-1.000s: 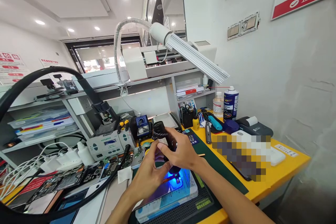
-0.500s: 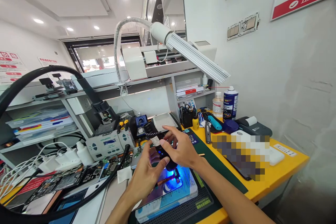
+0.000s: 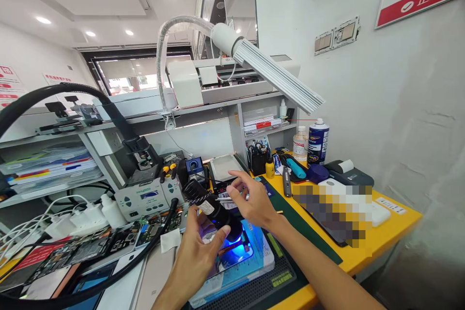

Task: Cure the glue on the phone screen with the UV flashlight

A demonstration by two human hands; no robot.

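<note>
My left hand (image 3: 199, 247) is wrapped round a black UV flashlight (image 3: 220, 215), its wrist cord hanging about the barrel and a white label on its side. The flashlight tilts down to the right and casts blue-violet light on a phone part (image 3: 236, 255) beneath it. That part lies on a blue-and-white box (image 3: 250, 266). Just right of the flashlight is my right hand (image 3: 254, 203), index finger raised, thumb and other fingers curled. A slim silvery tool (image 3: 224, 199) juts from its fingers toward the flashlight; its kind is partly hidden.
A dark perforated pad (image 3: 265, 288) and green mat (image 3: 308, 237) lie under the box. Circuit boards (image 3: 80, 254) and a black hose (image 3: 123, 276) crowd the left. A lamp (image 3: 279, 75) hangs overhead. Bottles and a spray can (image 3: 318, 143) stand at the back right.
My right hand has come off the flashlight and moved slightly up and right. The flashlight stays in my left hand, more of its barrel now visible, its light still on.
</note>
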